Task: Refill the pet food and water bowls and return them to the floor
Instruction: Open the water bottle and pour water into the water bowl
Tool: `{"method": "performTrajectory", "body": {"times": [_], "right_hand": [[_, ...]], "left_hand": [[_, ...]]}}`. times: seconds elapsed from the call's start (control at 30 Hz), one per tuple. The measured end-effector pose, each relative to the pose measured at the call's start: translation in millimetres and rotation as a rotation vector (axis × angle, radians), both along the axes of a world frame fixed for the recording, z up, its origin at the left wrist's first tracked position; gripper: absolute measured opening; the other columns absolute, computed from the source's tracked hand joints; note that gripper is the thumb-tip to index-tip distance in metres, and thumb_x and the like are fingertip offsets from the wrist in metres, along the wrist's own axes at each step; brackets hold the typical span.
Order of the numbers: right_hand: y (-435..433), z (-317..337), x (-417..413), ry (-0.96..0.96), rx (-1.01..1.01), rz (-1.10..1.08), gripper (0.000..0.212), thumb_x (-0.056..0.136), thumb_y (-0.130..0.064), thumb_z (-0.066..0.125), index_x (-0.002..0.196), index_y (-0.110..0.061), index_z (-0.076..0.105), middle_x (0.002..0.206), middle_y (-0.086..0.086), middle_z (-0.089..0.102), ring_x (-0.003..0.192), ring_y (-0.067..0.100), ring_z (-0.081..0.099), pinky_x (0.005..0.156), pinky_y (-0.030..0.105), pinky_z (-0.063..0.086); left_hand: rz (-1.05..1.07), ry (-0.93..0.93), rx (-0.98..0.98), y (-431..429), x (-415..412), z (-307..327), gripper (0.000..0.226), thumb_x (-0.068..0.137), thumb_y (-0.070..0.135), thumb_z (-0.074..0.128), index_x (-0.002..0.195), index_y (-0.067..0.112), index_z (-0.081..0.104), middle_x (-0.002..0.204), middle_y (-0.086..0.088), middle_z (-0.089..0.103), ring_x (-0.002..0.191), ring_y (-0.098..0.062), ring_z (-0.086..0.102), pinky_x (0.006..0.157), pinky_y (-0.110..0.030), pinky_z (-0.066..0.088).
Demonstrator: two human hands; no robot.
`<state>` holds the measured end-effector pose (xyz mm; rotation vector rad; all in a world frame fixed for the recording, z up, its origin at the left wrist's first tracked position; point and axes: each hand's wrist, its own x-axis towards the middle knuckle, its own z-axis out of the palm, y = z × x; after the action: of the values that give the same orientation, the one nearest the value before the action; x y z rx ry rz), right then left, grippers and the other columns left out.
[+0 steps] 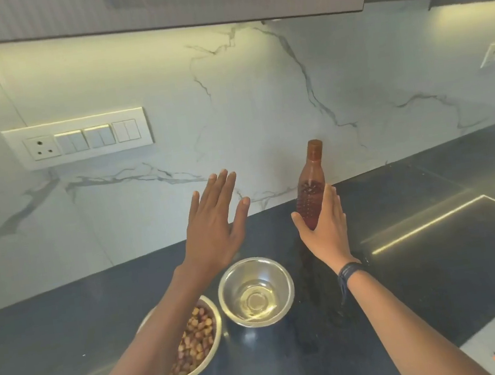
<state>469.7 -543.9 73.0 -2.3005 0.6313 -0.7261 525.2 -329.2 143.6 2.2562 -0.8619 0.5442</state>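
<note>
Steel water bowl (pixel 250 260) near ribbed brown bottle (pixel 311 192)

Soft under-cabinet glow, wide-angle warp

Right hand (pixel 324 234) at brown bottle (pixel 311 189)
</note>
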Motion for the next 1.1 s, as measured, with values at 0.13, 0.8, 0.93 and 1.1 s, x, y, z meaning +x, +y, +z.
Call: {"method": "performTrajectory", "body": {"times": [0.13,0.8,0.93,1.1], "right_hand": [[-48,-9,32,0.054,0.123,0.049,0.106,0.088,-0.052,0.066,0.16,-0.013,-0.001,0.168,0.006,0.009,0.154,0.025,0.014,0.122,0.042,0.02],[-159,-14,141,0.19,0.143,0.04,0.056,0.068,-0.049,0.077,0.112,-0.023,0.053,0.114,0.012,0.051,0.104,0.04,0.061,0.09,0.041,0.053],[-145,-6,115,0.185,0.126,0.09,0.042,0.064,-0.048,0.081,0.089,-0.029,0.054,0.108,0.009,0.056,0.095,0.03,0.064,0.085,0.042,0.057],[-118,-9,72,0.17,0.13,0.105,0.032,0.061,-0.053,0.076,0.085,-0.032,0.068,0.099,-0.001,0.062,0.087,0.017,0.065,0.081,0.034,0.056]], "left_hand": [[0.001,0.144,-0.017,-34,10,-20,0.058,0.103,0.049,0.035,0.155,0.025,0.028,0.163,0.009,0.023,0.152,-0.007,0.009,0.124,-0.038,0.008],[0.192,0.293,-0.035,-78,50,-64,0.059,0.099,0.048,0.048,0.151,0.022,0.038,0.161,0.004,0.03,0.152,-0.013,0.013,0.122,-0.047,0.017],[0.142,0.312,-0.102,-88,53,-60,0.062,0.095,0.052,0.047,0.148,0.02,0.042,0.158,0.004,0.035,0.152,-0.014,0.016,0.122,-0.045,0.019],[-0.006,0.398,-0.198,-105,51,-55,0.057,0.097,0.046,0.053,0.146,0.019,0.044,0.157,0.004,0.038,0.15,-0.013,0.018,0.121,-0.042,0.021]]}}
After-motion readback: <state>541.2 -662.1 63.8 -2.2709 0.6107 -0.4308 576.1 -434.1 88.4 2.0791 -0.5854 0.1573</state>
